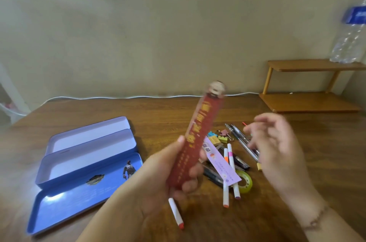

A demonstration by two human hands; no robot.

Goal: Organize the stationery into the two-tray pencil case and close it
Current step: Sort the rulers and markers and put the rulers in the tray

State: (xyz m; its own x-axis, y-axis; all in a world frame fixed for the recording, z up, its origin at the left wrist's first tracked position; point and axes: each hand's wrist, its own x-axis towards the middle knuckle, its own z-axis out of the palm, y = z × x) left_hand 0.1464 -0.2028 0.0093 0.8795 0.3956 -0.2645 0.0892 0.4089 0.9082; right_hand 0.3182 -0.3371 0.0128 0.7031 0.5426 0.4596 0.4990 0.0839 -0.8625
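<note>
My left hand (168,174) grips a long red ruler-like bookmark (196,132) with a figure's head on top, held tilted above the table. My right hand (277,142) hovers blurred over the pile of stationery, fingers apart and holding nothing. The blue tin pencil case (59,198) lies open at the left, its upper tray (87,160) and back tray (65,138) both bare. The pile holds a purple bookmark (221,166), white markers (231,170), dark pens (243,140), binder clips (224,133) and a roll of tape (246,181). Another white marker (176,213) lies under my left hand.
A small wooden shelf (309,101) stands at the back right with a plastic water bottle (350,33) on its top. A white cable (118,97) runs along the table's back edge by the wall.
</note>
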